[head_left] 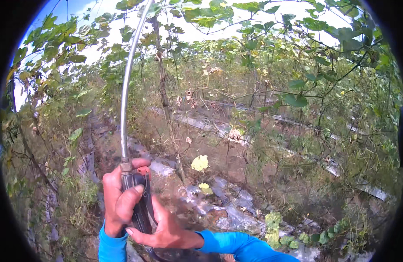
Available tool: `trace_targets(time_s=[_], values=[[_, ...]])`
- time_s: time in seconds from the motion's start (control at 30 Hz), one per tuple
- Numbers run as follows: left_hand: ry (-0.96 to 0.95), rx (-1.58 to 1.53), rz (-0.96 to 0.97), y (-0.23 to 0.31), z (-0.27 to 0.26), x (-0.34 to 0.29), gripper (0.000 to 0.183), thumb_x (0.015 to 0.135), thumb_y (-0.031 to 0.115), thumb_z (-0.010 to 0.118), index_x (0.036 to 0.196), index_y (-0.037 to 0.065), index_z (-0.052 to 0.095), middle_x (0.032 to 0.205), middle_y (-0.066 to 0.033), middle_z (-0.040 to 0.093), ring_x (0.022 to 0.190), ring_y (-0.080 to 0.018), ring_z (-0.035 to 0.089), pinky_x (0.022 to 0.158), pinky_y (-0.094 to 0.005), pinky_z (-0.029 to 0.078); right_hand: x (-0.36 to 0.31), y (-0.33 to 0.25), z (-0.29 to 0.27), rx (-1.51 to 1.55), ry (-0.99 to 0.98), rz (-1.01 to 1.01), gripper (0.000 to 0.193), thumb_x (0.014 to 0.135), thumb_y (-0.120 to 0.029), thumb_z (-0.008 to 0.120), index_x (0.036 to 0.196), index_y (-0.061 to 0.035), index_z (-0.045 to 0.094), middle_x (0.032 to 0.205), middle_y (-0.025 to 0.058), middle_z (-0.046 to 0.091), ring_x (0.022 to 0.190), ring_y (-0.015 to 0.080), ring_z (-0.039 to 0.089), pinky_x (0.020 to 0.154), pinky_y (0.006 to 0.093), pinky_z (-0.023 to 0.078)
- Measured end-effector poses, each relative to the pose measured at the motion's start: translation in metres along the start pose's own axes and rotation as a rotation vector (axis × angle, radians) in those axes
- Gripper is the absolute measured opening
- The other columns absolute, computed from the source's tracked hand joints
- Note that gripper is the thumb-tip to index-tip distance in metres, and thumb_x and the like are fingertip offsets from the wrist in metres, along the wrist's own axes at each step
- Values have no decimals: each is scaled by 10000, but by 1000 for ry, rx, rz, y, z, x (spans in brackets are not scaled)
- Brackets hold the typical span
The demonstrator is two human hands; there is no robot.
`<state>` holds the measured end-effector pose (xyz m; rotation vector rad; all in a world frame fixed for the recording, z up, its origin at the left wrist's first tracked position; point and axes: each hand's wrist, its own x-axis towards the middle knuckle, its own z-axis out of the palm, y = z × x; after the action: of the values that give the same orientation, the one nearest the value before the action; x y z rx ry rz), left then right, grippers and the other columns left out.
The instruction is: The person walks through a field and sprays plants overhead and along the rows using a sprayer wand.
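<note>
A spray wand stands nearly upright in front of me, its long silver tube (pixel 127 83) rising and curving slightly right toward the top edge. The black wand handle (pixel 142 212) joins the tube at a threaded collar (pixel 126 166). My left hand (pixel 118 198) is closed around the upper handle, thumb lying across its front near a small red part (pixel 144 170). From the right, my right hand (pixel 164 229) grips the lower handle, with its thumb pointing left across it. A dark hose (pixel 154 254) leaves the handle's bottom end. The wand's tip is out of view.
Climbing vines with green leaves (pixel 295 99) hang overhead and on the right. A thin wooden post (pixel 162 74) stands just beyond the wand. Strips of silvery plastic sheeting (pixel 236 214) run along the ground among dry weeds. Yellowed leaves (pixel 200 163) hang low ahead.
</note>
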<state>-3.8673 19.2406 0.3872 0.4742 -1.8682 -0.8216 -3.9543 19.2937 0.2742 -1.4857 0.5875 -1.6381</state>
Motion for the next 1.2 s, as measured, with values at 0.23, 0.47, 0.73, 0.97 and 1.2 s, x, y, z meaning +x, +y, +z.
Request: trace_targets(time_s=[0.23,0.47,0.73,0.97,1.2], values=[[-13,41,46,24,-51,-55,532,700,219,603,1134,-86,650,815,-64,670,718,-123,605,675,-285,492,-24,8,74,92,48,-126,799,819,-140,804,1430,40,321,1182,89,587,1061,119,567,899,301,491],[41,86,347,70,-57,-11,404,770,232,579,1037,-60,659,782,-68,655,706,-146,599,668,-306,488,16,-62,73,-85,45,-309,756,801,-175,781,1425,12,398,1256,36,545,1148,106,504,1002,283,408],[-68,-39,310,49,-56,-18,410,784,227,563,1044,-75,659,848,-71,684,766,-152,619,729,-311,500,-4,-66,62,-460,139,-188,701,770,-244,825,1325,-2,473,1022,-29,513,892,62,468,777,251,439],[-264,-104,197,64,-6,-9,465,834,298,558,1177,-3,648,947,-20,639,823,-105,564,741,-258,450,-37,-111,16,-763,266,-159,647,750,-275,803,1279,3,554,927,-36,532,793,70,491,695,263,442],[-288,-390,162,100,29,-6,360,838,318,570,967,-4,666,882,-16,607,740,-106,514,650,-288,408,-62,-162,9,-802,360,-155,623,769,-302,783,1252,33,577,940,-7,570,818,80,514,722,267,444]])
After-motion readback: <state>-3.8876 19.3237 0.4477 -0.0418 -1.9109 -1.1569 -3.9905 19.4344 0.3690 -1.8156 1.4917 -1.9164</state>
